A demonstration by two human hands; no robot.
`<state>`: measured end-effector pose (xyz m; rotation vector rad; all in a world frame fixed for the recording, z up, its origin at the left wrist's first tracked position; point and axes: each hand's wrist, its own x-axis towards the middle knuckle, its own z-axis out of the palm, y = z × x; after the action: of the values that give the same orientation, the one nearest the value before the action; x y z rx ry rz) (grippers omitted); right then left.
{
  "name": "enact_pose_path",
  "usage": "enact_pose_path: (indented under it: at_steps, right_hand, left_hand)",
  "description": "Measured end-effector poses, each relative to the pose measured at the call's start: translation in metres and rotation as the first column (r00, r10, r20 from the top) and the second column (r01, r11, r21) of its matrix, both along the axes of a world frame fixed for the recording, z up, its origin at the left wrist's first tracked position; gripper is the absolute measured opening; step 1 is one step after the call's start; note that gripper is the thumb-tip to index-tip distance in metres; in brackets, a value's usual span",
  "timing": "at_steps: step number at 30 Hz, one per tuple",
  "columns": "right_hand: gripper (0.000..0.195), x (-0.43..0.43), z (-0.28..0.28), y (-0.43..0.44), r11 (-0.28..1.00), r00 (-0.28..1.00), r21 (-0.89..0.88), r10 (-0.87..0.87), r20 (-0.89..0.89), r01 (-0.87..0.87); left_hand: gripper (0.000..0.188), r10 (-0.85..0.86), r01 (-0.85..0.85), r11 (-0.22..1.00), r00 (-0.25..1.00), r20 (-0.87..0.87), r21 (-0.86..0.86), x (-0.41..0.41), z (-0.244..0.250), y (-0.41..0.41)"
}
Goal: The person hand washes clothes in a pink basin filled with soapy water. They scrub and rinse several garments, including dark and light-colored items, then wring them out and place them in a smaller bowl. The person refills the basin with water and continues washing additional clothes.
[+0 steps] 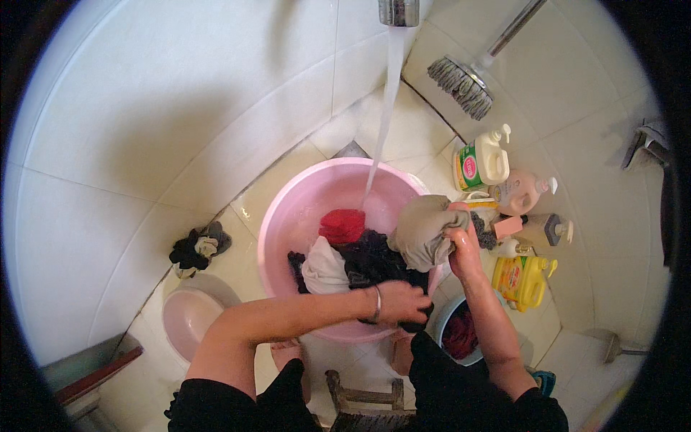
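My right hand (463, 245) grips a bunched beige-grey cloth (424, 232) above the right rim of a large pink basin (275, 216). My left hand (402, 305), with a bangle at its wrist, is closed on part of a black garment (372, 259) at the basin's near right side. Inside the basin lie a red cloth (343, 225) and a white cloth (326, 267), beside the black garment. A stream of water (386, 102) falls from a metal faucet (399, 13) into the basin near the red cloth.
Pump bottles, among them a green-labelled jug (480, 162) and a yellow jug (519, 281), line the right wall. A light blue bucket (442, 318) holds dark red cloth. At left are a small pink basin (189, 318) and black cloths (191, 251). A wooden stool (372, 399) stands below.
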<state>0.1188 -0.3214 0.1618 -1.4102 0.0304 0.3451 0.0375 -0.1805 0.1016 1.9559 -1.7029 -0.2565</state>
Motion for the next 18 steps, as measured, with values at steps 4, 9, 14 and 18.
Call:
enact_pose_path:
  at_steps: [4,9,14,18]
  right_hand:
    - [0.027,-0.008,-0.001,0.008,0.995,0.997,-0.084,0.05,-0.055,-0.054]
    - [0.036,-0.017,-0.038,-0.009,0.834,0.967,-0.492,0.234,-0.099,-0.252]
    - [0.052,-0.054,-0.048,-0.008,0.38,0.833,-0.754,0.383,-0.399,-0.536]
    - [0.053,-0.051,-0.049,-0.007,0.279,0.796,-0.771,0.412,-0.443,-0.573]
  left_hand:
    - [0.047,0.163,-0.138,0.968,0.981,-0.106,0.208,0.019,-0.019,0.022]
    - [0.041,0.317,-0.306,0.944,0.944,0.085,-0.126,0.0,-0.047,0.012]
    - [0.019,0.314,-0.337,0.935,0.931,-0.185,-0.107,-0.003,-0.043,0.086]
    - [0.016,0.819,-0.838,0.538,0.544,-0.18,-0.087,0.044,-0.051,0.107]
